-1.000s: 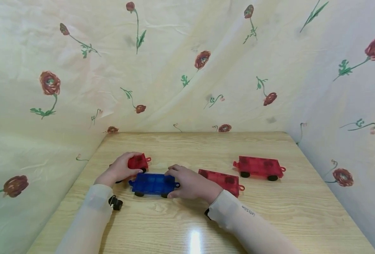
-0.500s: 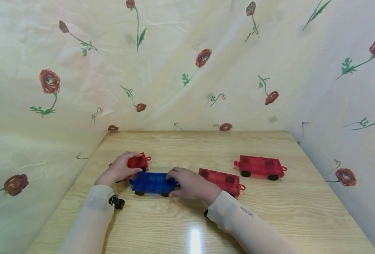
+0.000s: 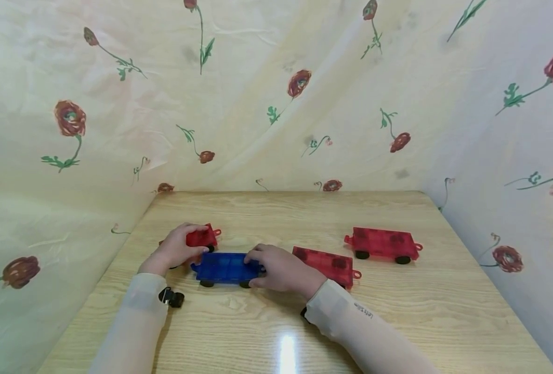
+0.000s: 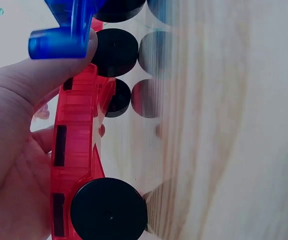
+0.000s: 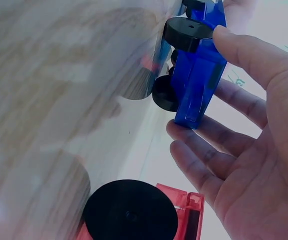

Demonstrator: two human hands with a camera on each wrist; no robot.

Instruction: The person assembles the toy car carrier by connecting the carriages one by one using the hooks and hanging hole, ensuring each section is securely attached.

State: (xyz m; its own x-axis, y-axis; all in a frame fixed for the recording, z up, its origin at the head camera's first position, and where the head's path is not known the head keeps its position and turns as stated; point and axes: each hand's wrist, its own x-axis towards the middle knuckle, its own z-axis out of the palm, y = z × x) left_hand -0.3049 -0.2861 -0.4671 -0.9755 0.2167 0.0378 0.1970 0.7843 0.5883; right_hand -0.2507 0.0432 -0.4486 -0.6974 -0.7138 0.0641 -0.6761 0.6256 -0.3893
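Note:
At the left of the head view, my left hand (image 3: 177, 248) grips a red toy train wagon (image 3: 201, 237) with black wheels, covering much of its left part. My right hand (image 3: 281, 270) holds the right end of a blue toy train wagon (image 3: 225, 267) between thumb and fingers. The blue wagon stands on the table, in front and to the right of the gripped red one. Its blue hook (image 4: 56, 44) appears close to my left thumb in the left wrist view. Behind my right wrist is a second red wagon (image 3: 325, 266), partly hidden by the hand.
Farther right stands a third red wagon (image 3: 383, 244), with a hook on its left end and a loop on its right. All stand on a wood-grain table (image 3: 258, 337). Flower-patterned cloth (image 3: 248, 104) surrounds the table at the back and sides.
The head view has shifted slightly. Both hands keep their hold, and the wagons stay in nearly the same places.

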